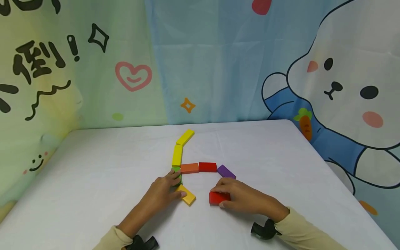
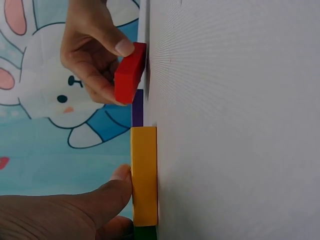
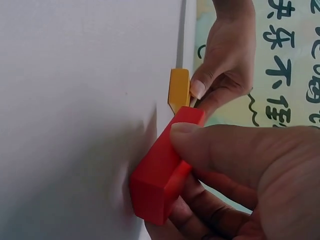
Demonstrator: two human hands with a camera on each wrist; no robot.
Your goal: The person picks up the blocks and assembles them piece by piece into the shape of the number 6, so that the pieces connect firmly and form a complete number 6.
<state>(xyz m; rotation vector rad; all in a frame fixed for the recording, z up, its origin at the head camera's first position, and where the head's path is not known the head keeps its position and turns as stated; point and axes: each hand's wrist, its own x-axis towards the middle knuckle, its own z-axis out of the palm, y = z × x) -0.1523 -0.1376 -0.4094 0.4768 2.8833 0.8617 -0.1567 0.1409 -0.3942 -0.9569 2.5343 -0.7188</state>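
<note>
My right hand (image 1: 242,196) pinches a red block (image 3: 162,162) between thumb and fingers. In the left wrist view, this block looks slightly tilted. At the near end of a line of coloured blocks, my left hand (image 1: 164,189) rests its thumb on a yellow-orange block (image 1: 187,195). Its other fingers reach over a green block (image 1: 176,169) and partly hide it. An orange block (image 1: 189,168) runs right from the green one, followed by a second red block (image 1: 207,167) and an angled purple block (image 1: 226,172), just beyond the right hand.
Two yellow blocks (image 1: 177,155) continue the line toward the far side of the white table (image 1: 109,166). Behind the table hangs a printed cloth (image 1: 203,69). Black wrist mounts (image 1: 265,229) sit below both hands.
</note>
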